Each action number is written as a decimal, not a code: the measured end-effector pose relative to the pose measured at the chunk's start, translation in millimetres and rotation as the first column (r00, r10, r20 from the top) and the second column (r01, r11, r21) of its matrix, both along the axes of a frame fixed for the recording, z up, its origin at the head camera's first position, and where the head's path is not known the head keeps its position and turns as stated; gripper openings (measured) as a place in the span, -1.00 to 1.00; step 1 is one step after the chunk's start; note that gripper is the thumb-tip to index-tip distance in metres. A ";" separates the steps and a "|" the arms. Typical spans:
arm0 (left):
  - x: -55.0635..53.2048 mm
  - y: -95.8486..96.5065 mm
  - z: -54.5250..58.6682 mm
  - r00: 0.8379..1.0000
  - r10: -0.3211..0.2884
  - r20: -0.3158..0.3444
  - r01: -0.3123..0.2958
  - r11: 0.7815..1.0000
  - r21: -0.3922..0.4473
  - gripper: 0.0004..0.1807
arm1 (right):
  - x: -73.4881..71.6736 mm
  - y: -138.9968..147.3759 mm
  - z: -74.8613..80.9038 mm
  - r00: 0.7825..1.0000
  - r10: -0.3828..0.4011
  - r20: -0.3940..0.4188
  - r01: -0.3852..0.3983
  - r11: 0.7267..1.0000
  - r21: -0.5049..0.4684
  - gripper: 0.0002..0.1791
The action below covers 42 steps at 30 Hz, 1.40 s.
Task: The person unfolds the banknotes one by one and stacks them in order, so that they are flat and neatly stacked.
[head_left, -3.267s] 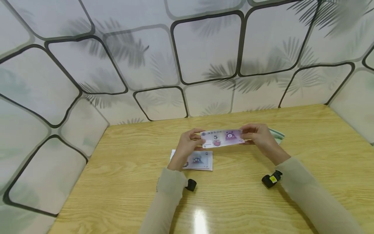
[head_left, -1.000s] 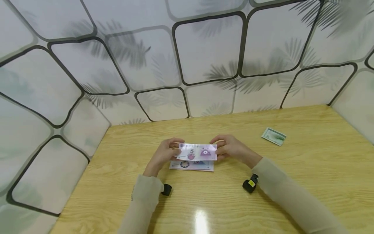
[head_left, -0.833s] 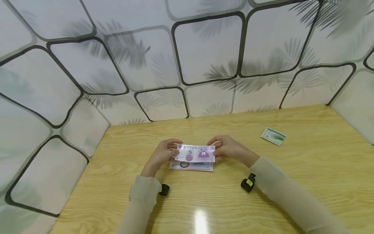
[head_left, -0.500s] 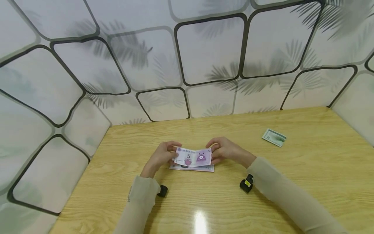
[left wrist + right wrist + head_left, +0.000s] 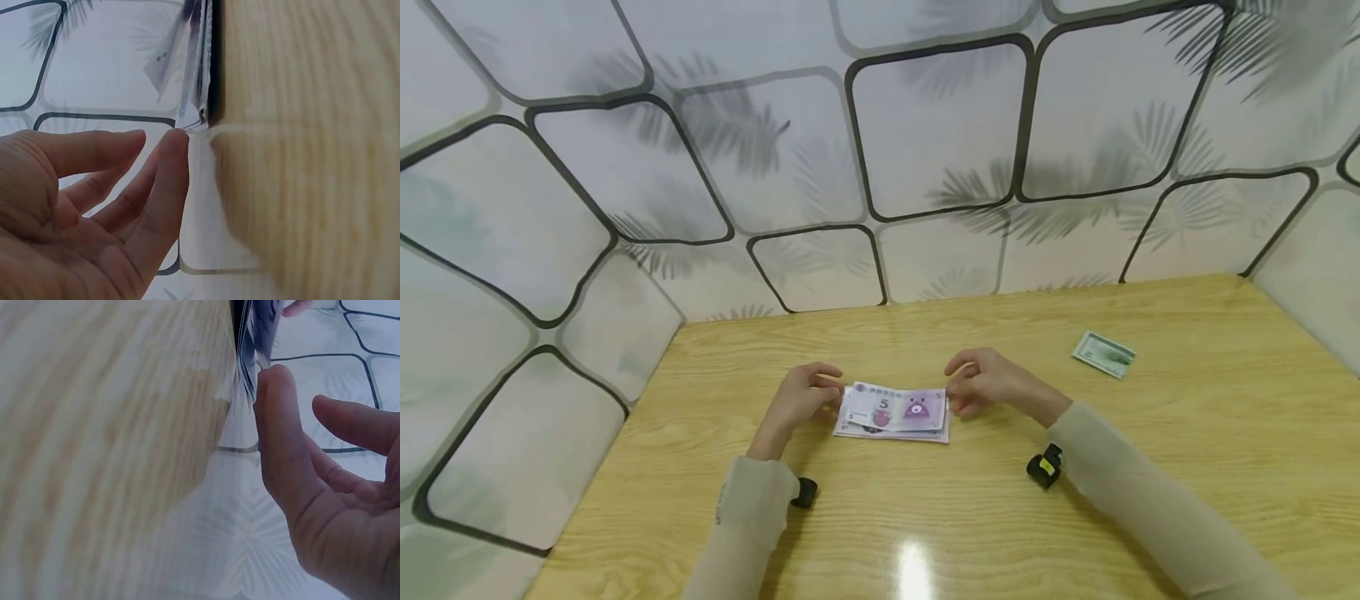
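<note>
A purple play banknote marked 5 [image 5: 898, 407] lies on a small stack of notes [image 5: 889, 434], slightly askew, with one end lifted off the notes below. At the stack's left end is my left hand [image 5: 795, 406], its thumb and fingers apart and nothing pinched between them. In the left wrist view, a fingertip [image 5: 173, 140] is right at the edge of the stack; contact is unclear. My right hand [image 5: 992, 385] is at the other end. The right wrist view shows a fingertip [image 5: 277, 376] at the purple note's edge, with the thumb well away from it.
A green banknote [image 5: 1105, 354] lies on the wooden table [image 5: 1000, 517] toward the back right. A patterned wall [image 5: 936, 133] rises behind the table and along its left side. Black wrist cameras [image 5: 1043, 468] are worn at both sleeves.
Both hands carried the purple note left and lowered it onto the stack. They have let go, the left hand drawing back left and the right hand drawing back right.
</note>
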<state>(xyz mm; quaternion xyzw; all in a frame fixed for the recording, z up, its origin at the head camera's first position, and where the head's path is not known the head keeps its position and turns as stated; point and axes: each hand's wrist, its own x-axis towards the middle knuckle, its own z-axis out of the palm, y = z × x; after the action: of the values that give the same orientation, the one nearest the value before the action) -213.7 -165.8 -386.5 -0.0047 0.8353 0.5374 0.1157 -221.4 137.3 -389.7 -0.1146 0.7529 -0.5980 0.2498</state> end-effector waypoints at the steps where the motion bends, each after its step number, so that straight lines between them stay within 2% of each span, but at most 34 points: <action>1: 0.5 -0.3 0.4 1.000 0.003 0.004 -0.003 1.000 -0.008 -0.70 | 0.0 1.3 0.2 1.000 -0.004 -0.005 0.004 1.000 0.005 -0.65; 5: 2.6 0.4 0.9 1.000 -0.001 0.026 0.002 1.000 -0.020 -0.70 | 0.5 4.0 1.1 1.000 -0.018 -0.006 0.018 0.999 0.034 -0.63; 11: 2.1 6.5 -2.2 0.999 -0.013 0.045 0.011 0.999 0.043 -0.70 | 2.3 3.9 1.2 1.000 -0.018 0.009 0.017 0.999 0.032 -0.58; 16: 1.3 12.8 -5.0 0.998 0.009 0.057 -0.014 0.996 0.086 -0.71 | 2.1 4.6 2.7 0.999 -0.047 0.028 0.046 0.999 0.027 -0.56; 23: 1.2 13.8 -4.1 0.997 0.032 0.072 -0.039 0.993 0.107 -0.68 | -1.2 16.0 10.7 0.997 -0.071 0.018 0.070 0.996 0.047 -0.53; 31: 1.3 18.7 -8.4 0.996 0.024 0.089 -0.037 0.988 0.152 -0.68 | -2.9 21.6 9.5 0.997 -0.051 0.050 0.052 0.998 -0.030 -0.44; 38: -8.8 26.8 -6.9 0.994 0.039 0.105 -0.056 0.985 0.162 -0.68 | -7.8 19.6 5.7 0.994 -0.082 0.076 0.088 0.993 -0.073 -0.43; 42: -15.1 28.7 -0.9 0.995 0.056 0.082 -0.068 0.985 0.161 -0.66 | -10.4 21.9 7.1 0.994 -0.094 0.063 0.099 0.993 -0.070 -0.43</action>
<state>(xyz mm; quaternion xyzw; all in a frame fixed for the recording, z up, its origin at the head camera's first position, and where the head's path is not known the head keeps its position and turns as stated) -228.8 -137.1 -387.4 -0.0418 0.7827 0.6070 0.1311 -231.8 159.2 -382.6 -0.0693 0.7273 -0.6397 0.2386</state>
